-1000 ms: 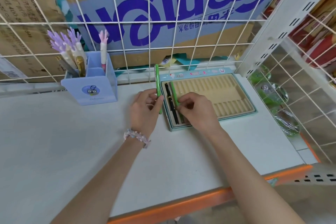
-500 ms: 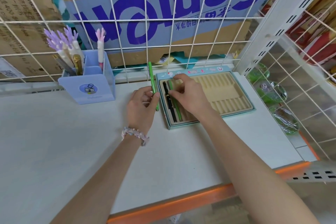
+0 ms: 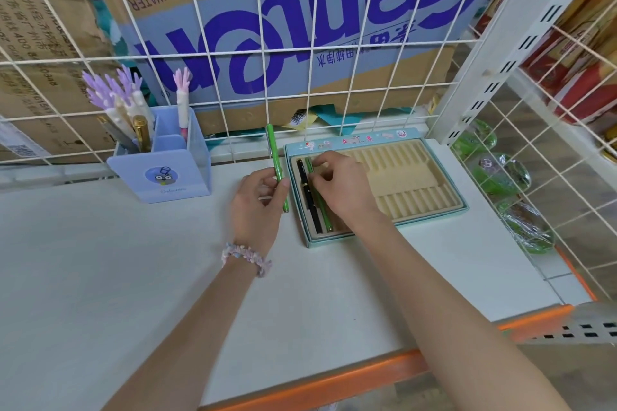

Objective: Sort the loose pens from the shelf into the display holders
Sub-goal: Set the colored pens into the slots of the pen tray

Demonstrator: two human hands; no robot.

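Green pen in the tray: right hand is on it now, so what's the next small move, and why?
Probably press the green pen in the tray fully into its groove, then lift the right hand away. Its fingers rest on the pen's upper part beside the black pen, and the left hand already grips another green pen waiting for the next groove.

we see one head-worn wide-angle view, looking forward and down from close above the white shelf [image 3: 133,277], facing its wire grid back [image 3: 300,53].
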